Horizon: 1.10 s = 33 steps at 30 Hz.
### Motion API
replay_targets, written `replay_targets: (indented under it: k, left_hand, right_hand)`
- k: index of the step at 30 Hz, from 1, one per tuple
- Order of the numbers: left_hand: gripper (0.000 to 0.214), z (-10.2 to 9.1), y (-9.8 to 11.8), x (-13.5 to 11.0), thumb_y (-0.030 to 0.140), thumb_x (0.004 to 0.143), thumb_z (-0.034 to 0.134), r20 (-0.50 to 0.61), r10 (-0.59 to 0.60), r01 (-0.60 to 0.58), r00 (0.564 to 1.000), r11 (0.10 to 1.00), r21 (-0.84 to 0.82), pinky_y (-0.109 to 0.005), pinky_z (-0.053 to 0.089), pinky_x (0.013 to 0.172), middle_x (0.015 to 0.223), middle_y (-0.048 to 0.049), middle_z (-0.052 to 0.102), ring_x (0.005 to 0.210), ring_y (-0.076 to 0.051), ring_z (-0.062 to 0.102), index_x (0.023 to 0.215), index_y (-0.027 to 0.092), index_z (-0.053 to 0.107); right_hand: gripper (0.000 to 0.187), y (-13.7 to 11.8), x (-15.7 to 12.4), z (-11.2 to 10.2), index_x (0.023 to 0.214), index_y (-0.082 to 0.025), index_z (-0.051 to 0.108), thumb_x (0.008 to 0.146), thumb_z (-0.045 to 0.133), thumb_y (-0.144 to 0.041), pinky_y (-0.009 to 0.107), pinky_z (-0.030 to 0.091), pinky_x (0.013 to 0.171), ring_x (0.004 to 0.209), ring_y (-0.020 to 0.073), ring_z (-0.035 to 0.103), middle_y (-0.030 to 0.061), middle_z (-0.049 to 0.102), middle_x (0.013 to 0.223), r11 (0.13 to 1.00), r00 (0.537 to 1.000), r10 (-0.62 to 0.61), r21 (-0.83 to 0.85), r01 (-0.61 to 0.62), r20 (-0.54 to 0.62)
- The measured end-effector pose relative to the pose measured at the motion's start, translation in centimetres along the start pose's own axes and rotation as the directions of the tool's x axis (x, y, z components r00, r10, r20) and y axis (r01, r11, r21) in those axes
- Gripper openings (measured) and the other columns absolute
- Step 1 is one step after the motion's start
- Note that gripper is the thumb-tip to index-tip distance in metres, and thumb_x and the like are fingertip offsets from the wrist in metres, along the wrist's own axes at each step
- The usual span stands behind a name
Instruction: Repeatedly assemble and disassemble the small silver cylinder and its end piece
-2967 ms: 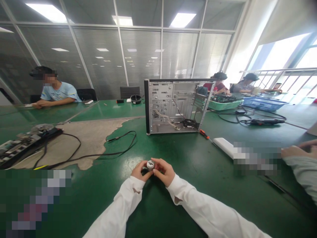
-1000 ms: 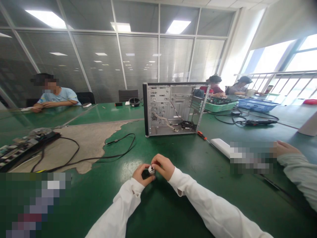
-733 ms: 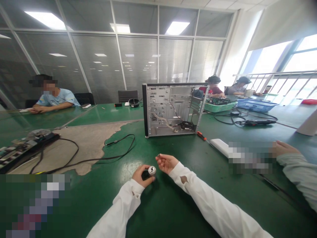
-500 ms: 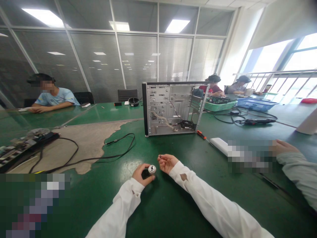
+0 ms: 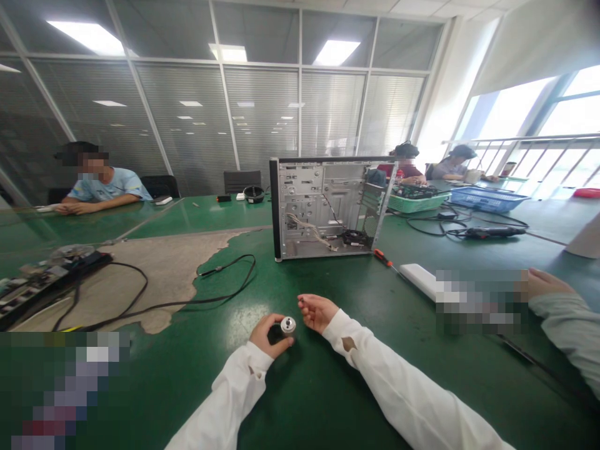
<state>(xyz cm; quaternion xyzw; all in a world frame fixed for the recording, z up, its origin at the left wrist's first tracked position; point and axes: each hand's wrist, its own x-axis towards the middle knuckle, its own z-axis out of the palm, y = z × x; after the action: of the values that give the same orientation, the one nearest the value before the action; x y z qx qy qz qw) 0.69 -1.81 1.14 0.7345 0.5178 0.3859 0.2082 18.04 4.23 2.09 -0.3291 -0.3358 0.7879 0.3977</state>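
Note:
My left hand [image 5: 268, 337] is curled around a small silver cylinder [image 5: 288, 325] with a dark centre on its top. The fingers and thumb grip it from the left, low over the green table [image 5: 304, 394]. Just to the right, my right hand [image 5: 319, 312] is closed in a pinch with the palm turned up. A tiny dark piece shows at its fingertips, too small to name. Beyond both hands stands an open computer case [image 5: 304, 209], with loose cables and a black fan [image 5: 355, 237] inside.
An orange-handled screwdriver [image 5: 382, 257] lies beside the case. A white bar [image 5: 422, 281] and a co-worker's arm [image 5: 557, 303] are to the right. Black cable [image 5: 225, 295] and a circuit board [image 5: 51, 281] lie left. Green [image 5: 417, 203] and blue [image 5: 487, 199] baskets stand behind.
My right hand has shifted very slightly, its fingertips a little further left. My left hand keeps its grip on the silver cylinder. The view has moved slightly.

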Motion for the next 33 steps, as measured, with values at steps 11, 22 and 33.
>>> replay_targets:
  k: [11, 22, 33]
  left_hand:
    - [0.032, 0.1, 0.1, 0.2, 0.027, 0.057, 0.061, -0.033, -0.009, 0.009, 0.999, 1.000, 0.003, -0.034, 0.041, 0.075, 0.085, -0.0041, 0.058, 0.084, -0.020, 0.052, 0.087, 0.019, 0.052]
    - [0.032, 0.2, -0.3, 0.2, 0.026, 0.057, 0.061, -0.045, -0.038, 0.038, 0.998, 0.999, -0.005, -0.034, 0.041, 0.075, 0.085, -0.0033, 0.058, 0.084, -0.020, 0.053, 0.087, 0.020, 0.053]
    - [0.034, 0.5, -0.6, 0.1, 0.025, 0.057, 0.060, -0.039, -0.040, 0.041, 0.998, 0.999, 0.020, -0.034, 0.041, 0.076, 0.089, -0.0045, 0.057, 0.087, -0.020, 0.052, 0.089, 0.019, 0.051]
  right_hand:
    - [0.016, 0.3, -0.6, -1.8, 0.082, -0.022, 0.060, 0.072, 0.047, -0.021, 0.028, 0.038, 0.068, 0.076, 0.0137, 0.049, 0.0030, 0.058, 0.080, 0.033, 0.706, -0.555, -0.836, 0.547, 0.440]
    - [0.049, 0.4, 0.1, -2.7, 0.106, -0.021, 0.046, 0.059, 0.055, -0.012, 0.023, 0.040, 0.060, 0.070, 0.0104, 0.049, 0.0008, 0.057, 0.082, 0.196, 0.802, -0.358, -0.801, 0.565, 0.478]
    - [0.048, 0.9, 1.1, -3.8, 0.090, -0.016, 0.055, 0.050, 0.036, 0.001, 0.021, 0.040, 0.059, 0.065, 0.0082, 0.050, 0.0007, 0.058, 0.076, 0.465, 0.870, -0.408, -0.757, 0.460, 0.278]
